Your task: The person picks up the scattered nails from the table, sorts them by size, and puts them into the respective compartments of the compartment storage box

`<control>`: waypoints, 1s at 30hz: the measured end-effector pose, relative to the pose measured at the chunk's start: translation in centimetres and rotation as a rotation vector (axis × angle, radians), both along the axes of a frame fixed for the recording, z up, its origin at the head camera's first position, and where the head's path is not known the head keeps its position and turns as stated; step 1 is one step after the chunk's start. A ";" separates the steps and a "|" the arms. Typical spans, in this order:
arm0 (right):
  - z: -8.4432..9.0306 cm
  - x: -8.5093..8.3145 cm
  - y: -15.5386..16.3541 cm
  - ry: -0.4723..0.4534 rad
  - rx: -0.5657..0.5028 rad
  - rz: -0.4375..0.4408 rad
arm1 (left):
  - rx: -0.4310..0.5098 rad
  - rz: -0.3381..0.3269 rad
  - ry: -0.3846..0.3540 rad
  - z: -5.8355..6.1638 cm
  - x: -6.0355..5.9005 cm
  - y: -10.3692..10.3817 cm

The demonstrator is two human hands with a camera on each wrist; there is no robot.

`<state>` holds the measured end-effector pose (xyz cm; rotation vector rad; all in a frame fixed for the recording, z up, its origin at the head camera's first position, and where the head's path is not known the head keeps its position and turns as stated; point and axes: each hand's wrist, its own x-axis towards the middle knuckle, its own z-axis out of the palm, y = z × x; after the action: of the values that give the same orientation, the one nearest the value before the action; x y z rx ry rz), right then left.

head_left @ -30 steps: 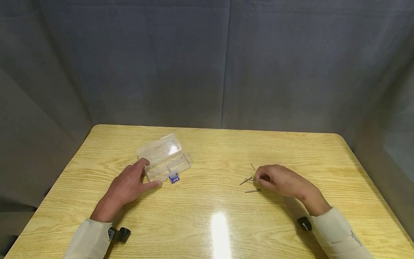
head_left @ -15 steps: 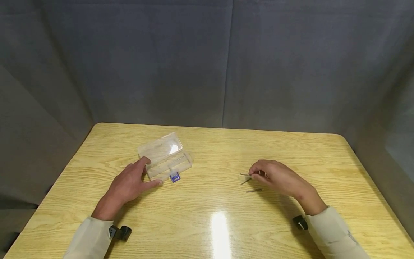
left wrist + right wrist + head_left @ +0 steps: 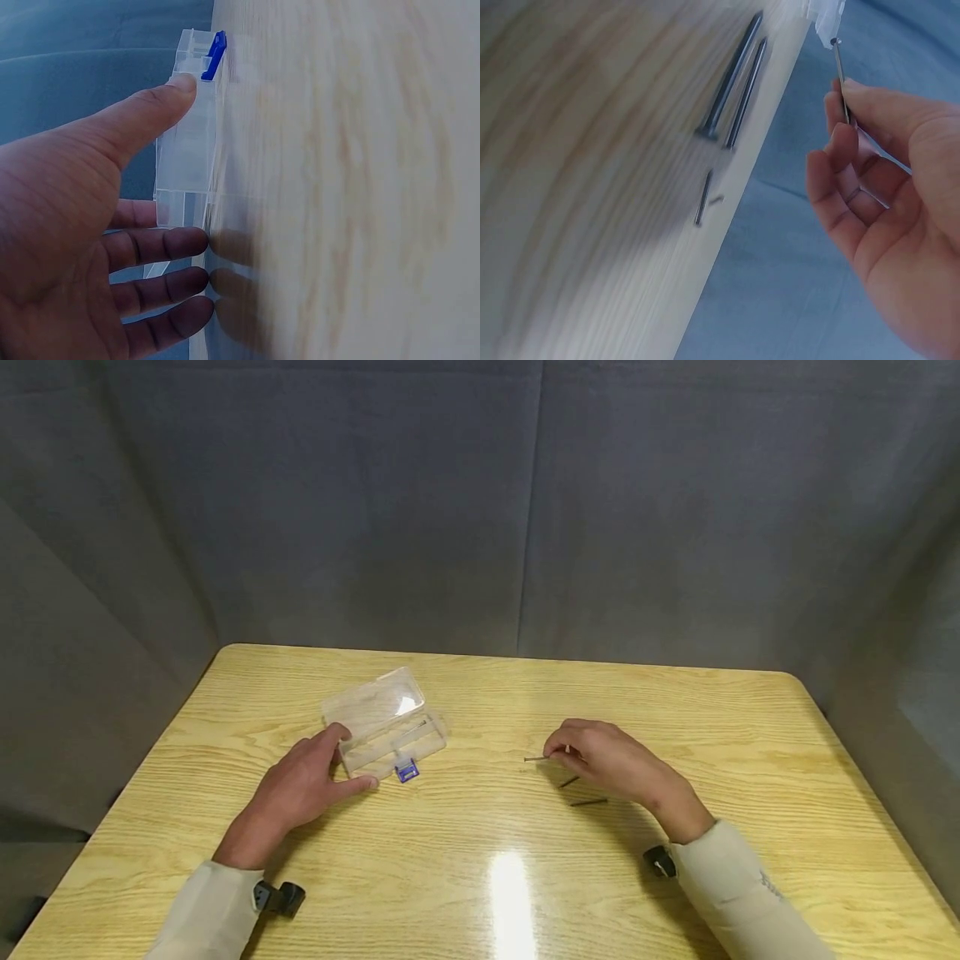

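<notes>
A small clear plastic box [image 3: 352,763] lies on the table at the left, its transparent lid [image 3: 363,703] thrown back and a blue latch [image 3: 407,771] at its front. My left hand [image 3: 296,785] holds the box's left end, thumb on the front wall [image 3: 182,139] and fingers around the end. One thin nail [image 3: 415,727] lies in the right compartment. Over the table, my right hand [image 3: 611,762] pinches a nail [image 3: 840,64] between thumb and fingertips, its head pointing left toward the box.
Below the right hand lie two larger nails [image 3: 731,79] side by side, plus a shorter nail [image 3: 703,197] and a tiny one [image 3: 716,199]. Grey cloth [image 3: 450,510] hangs behind the wooden table [image 3: 465,827] and along its sides.
My right hand has picked a nail from the loose group and carried it left, toward the box. The left hand and the box stay where they were.
</notes>
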<state>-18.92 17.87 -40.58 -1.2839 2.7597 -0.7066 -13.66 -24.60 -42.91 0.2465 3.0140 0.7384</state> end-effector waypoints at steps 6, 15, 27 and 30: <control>-0.2 -0.4 -1.6 0.006 -0.029 0.031 | 0.000 -0.005 -0.008 0.1 0.1 0.0; 0.0 -1.1 -4.2 0.005 -0.052 0.062 | 0.004 -0.003 0.000 0.1 0.1 0.0; 1.0 -3.1 -8.0 0.016 -0.037 0.096 | 0.006 -0.007 0.023 -0.2 -0.1 0.2; 1.1 -3.7 -9.0 0.027 -0.046 0.109 | 0.016 -0.011 0.023 -0.2 -0.2 0.2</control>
<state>-22.58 8.86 -39.47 -1.4500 2.6847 -0.7546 -13.84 -24.41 -43.06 0.2737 3.0270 0.7646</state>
